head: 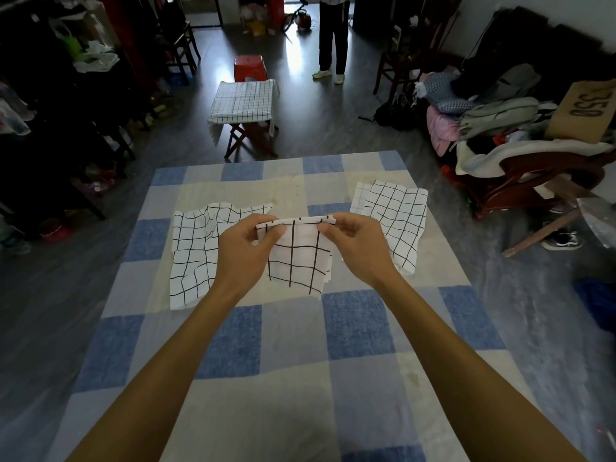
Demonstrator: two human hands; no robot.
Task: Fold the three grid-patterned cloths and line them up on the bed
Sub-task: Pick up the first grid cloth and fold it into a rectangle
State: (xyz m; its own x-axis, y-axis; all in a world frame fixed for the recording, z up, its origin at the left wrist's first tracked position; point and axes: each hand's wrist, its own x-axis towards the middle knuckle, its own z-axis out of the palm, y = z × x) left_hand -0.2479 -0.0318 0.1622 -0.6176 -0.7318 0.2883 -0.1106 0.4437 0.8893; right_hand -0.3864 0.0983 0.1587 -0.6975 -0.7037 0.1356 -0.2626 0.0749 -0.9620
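A: Head view, the only one: where is the cloth being worked?

B: The middle cloth [296,261] hangs from both hands above the bed [293,378], between the left cloth [193,258] and the right cloth [396,218]. The left hand [246,241] pinches its upper left corner, thumb in front and fingers curled behind. The right hand [355,245] pinches the upper right corner the same way.

A: Which way does it lie?

B: Its top edge, a doubled fold, runs straight across from hand to hand. The rest drops below the hands, toward the person. Neither hand is nearer; each sits on its own corner.

A: What does the next move turn on?

B: Probably on that edge being level with the bed's far end when the cloth is laid in the gap beneath it. The gap looks narrow. The left cloth, crumpled and spread, lies just beside the left hand and partly hidden behind it. The right cloth lies flat just beyond the right hand.

A: Progress?

B: The left cloth looks not yet folded. Whether the right one is finished cannot be told.
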